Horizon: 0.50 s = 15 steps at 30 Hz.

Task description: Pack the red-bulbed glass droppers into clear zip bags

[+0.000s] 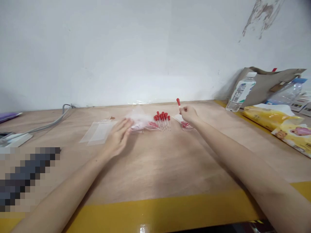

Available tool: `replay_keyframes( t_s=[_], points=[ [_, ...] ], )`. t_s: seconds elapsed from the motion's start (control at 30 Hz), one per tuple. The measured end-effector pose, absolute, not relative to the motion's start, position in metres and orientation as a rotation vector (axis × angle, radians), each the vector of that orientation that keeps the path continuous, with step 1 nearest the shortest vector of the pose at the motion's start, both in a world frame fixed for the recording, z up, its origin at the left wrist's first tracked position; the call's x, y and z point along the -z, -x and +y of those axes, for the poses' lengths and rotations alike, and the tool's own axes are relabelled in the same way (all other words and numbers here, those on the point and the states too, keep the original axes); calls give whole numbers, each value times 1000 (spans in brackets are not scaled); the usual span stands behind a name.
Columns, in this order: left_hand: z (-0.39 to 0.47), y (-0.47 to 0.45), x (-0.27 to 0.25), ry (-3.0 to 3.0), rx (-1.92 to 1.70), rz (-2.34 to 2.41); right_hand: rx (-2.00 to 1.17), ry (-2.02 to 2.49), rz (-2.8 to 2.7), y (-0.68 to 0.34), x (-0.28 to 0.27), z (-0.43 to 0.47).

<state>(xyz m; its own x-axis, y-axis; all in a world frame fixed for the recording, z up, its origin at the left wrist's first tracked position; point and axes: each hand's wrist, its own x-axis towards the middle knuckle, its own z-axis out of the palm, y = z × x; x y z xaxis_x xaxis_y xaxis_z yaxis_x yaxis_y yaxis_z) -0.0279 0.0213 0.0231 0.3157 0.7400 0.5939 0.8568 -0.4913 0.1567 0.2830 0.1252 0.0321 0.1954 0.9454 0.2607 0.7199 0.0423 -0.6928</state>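
Between the fingertips of my right hand [189, 114], a dropper with a red rubber bulb [178, 102] is pinched, bulb pointing up. Below that hand lies a small packet with a red end [185, 124], partly covered by the hand. My left hand [119, 136] has its fingers stretched out at the edge of a crumpled clear plastic bag [139, 120]; blur hides whether they touch. Several red-bulbed droppers [162, 117] with thin clear stems lie in a bunch between my hands. Flat clear plastic sleeves [96, 132] overlap on the table left of my left hand.
A water bottle [241, 92] leans by a grey bag [262, 82] at the right, near a second clear bottle [286, 90] and yellow packs [272, 116]. A grey cable [51, 124] crosses the left. Yellow tape [155, 210] lines the table's front edge; a wall stands behind.
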Motion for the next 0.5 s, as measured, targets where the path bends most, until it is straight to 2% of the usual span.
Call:
replay_keyframes(
  t_s=[0.17,0.27,0.43,0.5],
  points=[
    [-11,-17,-19,2875,632,-980,-648,1247,-1419,-298,-15,83],
    [-15,-23,-15,3073,498,-788,-748,1116,-1397,-303,-1,61],
    [-17,-24,-16,2938,864,-1029,-836,1112,-1334,-303,9,50],
    [-24,-28,-17,2963,855,-1123,-884,1104,-1305,-299,10,50]
  ],
)
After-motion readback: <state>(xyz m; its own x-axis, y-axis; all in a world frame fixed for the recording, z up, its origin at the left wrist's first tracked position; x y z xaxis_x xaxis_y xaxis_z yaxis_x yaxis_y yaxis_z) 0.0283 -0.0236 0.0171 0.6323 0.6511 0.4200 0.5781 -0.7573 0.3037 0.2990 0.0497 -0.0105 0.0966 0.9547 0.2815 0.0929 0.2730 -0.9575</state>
